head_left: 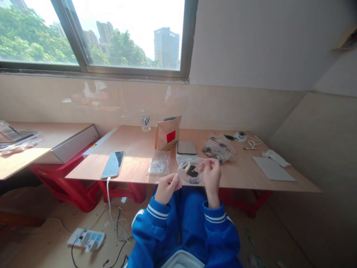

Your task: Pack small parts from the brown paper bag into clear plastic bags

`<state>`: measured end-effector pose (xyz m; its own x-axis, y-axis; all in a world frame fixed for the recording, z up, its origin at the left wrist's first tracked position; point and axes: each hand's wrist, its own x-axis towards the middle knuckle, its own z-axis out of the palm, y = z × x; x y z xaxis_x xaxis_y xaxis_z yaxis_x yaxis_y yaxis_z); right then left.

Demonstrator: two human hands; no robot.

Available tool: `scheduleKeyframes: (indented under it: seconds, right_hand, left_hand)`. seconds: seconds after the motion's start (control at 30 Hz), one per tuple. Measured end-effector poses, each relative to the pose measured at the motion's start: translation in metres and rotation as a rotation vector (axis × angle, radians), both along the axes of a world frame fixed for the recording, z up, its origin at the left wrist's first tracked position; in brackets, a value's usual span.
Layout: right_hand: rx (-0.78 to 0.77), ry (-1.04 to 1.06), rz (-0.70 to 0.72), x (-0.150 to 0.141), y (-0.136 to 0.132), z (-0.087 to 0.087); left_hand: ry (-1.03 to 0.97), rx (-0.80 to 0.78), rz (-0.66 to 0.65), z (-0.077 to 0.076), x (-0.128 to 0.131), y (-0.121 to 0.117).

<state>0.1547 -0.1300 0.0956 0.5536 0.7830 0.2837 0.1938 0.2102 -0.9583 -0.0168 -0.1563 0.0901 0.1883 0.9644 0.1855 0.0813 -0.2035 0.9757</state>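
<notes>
Head camera looks down on our two hands raised just above the near edge of the pale wooden tabletop (pixel 134 149); our right hand (pixel 212 175) pinches the upper edge of a small clear plastic zip bag holding dark parts (pixel 191 172), fingers closed on it; our left hand (pixel 167 187) sits at the bag's lower left corner with the fingers curled in, and it seems to hold that corner, though the grip is too small to tell for certain; the bag hangs between the hands over the table's front edge, above our blue trousers; just left of it lies a second clear plastic bag with pale contents (pixel 159 163), flat on the wood; behind stand a brown paper pouch with a red label (pixel 167 132), a small grey flat square device (pixel 186 147) and a clear plastic water bottle (pixel 145 121); to the right lies another clear bag of dark parts (pixel 219 148); a black smartphone (pixel 113 164) lies at the left, its white cable dropping to a white power strip (pixel 87 238) on the floor.
</notes>
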Motion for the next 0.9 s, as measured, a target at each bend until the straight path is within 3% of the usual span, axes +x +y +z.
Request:
scheduleKeyframes:
  seconds: [0.17, 0.23, 0.33, 0.4, 0.5, 0.53, 0.7, 0.9]
  right_hand:
    - [0.097, 0.167, 0.104, -0.015, -0.004, 0.01]
    - [0.084, 0.243, 0.144, -0.023, -0.002, 0.005]
    - [0.0, 0.274, 0.244, -0.032, 0.002, -0.004]
    - [-0.012, 0.189, 0.242, -0.035, 0.001, -0.007]
    - [0.117, -0.061, 0.082, -0.033, -0.006, 0.002]
    - [0.159, -0.136, 0.088, -0.03, -0.009, 0.006]
    - [0.144, -0.247, 0.554, -0.014, -0.014, 0.015]
    - [-0.02, -0.264, 0.831, -0.004, -0.011, 0.004]
  left_hand:
    - [-0.338, -0.192, 0.191, -0.027, 0.017, 0.016]
    - [-0.458, -0.268, 0.17, -0.038, 0.025, 0.019]
    - [-0.646, -0.313, 0.036, -0.046, 0.035, 0.017]
    - [-0.664, -0.326, 0.048, -0.046, 0.037, 0.014]
    - [-0.599, -0.327, 0.171, -0.042, 0.033, 0.012]
    - [-0.581, -0.32, 0.194, -0.042, 0.031, 0.011]
    - [-0.56, -0.288, 0.183, -0.04, 0.025, 0.014]
    - [-0.588, -0.326, 0.075, -0.042, 0.026, 0.012]
